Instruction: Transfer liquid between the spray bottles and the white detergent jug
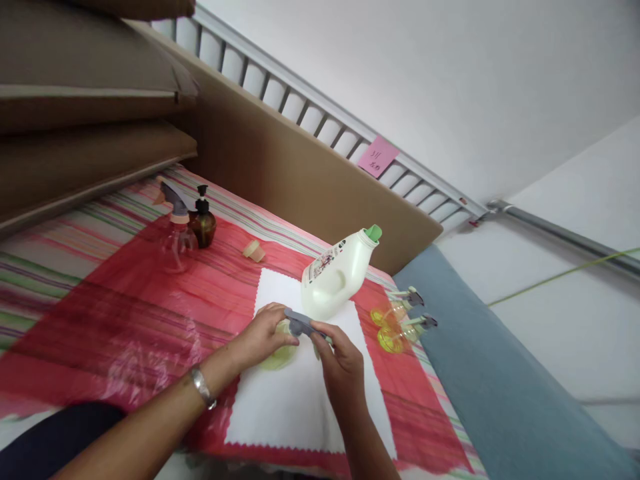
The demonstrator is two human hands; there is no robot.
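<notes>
Both hands meet over a white cloth with scalloped edges (300, 407). My left hand (265, 337), with a silver bracelet at the wrist, is closed around the neck area of a clear bottle with yellow-green liquid (280, 355). A grey trigger spray head (300, 323) lies across the top, between the hands. My right hand (340, 353) pinches the far end of this spray head. Fingers hide the neck, so I cannot tell how the head sits on it. Just beyond stands a white jug (333, 277) with a green spout, its cap off or not visible.
At the right lie two yellow spray bottles (393, 339). A clear spray bottle (179, 243), a brown pump bottle (203, 223) and a beige cap (254, 251) are at the back left. Cardboard (290, 167) borders the red plastic sheet (125, 313); stacked boxes (90, 133) rise left.
</notes>
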